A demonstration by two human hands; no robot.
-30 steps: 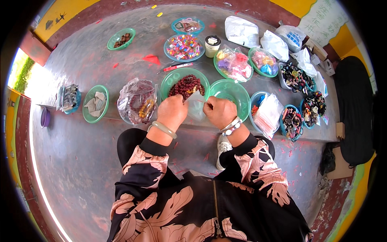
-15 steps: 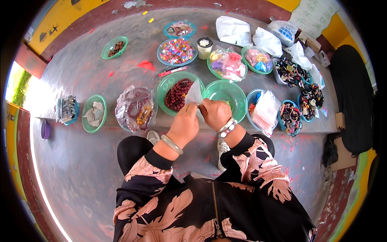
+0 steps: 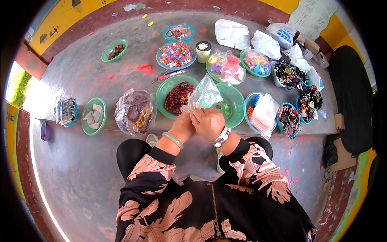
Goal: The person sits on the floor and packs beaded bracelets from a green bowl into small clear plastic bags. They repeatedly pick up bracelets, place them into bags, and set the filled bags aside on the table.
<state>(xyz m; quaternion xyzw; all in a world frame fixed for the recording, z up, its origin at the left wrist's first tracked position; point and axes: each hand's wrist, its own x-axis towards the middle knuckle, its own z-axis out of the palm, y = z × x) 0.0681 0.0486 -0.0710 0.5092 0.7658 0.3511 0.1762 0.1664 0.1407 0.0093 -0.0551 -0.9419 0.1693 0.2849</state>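
Observation:
My left hand (image 3: 181, 127) and my right hand (image 3: 209, 123) meet at the centre, fingers closed together on the near end of a small clear plastic bag (image 3: 207, 92). The bag points away from me and looks flat; whether anything is inside, I cannot tell. Beneath its left side is a green bowl (image 3: 164, 89) heaped with dark red bead strings (image 3: 177, 97), a few yellow beads among them. Under its right side lies a second green bowl (image 3: 239, 105), with small green pieces at the bottom. My fingertips are partly hidden behind the knuckles.
A blue bowl of clear bags (image 3: 264, 115) stands to the right, near baskets of dark hair ties (image 3: 289, 117). Bagged bead strings (image 3: 135, 111) and a green bowl (image 3: 103, 105) sit left. Farther back are colourful beads (image 3: 175, 54), a lidded cup (image 3: 203, 51) and white bags (image 3: 232, 33).
The plastic bag has opened out from a narrow folded shape to a wider sheet, farther right. Both hands have moved slightly nearer to me, and the right has turned over the left.

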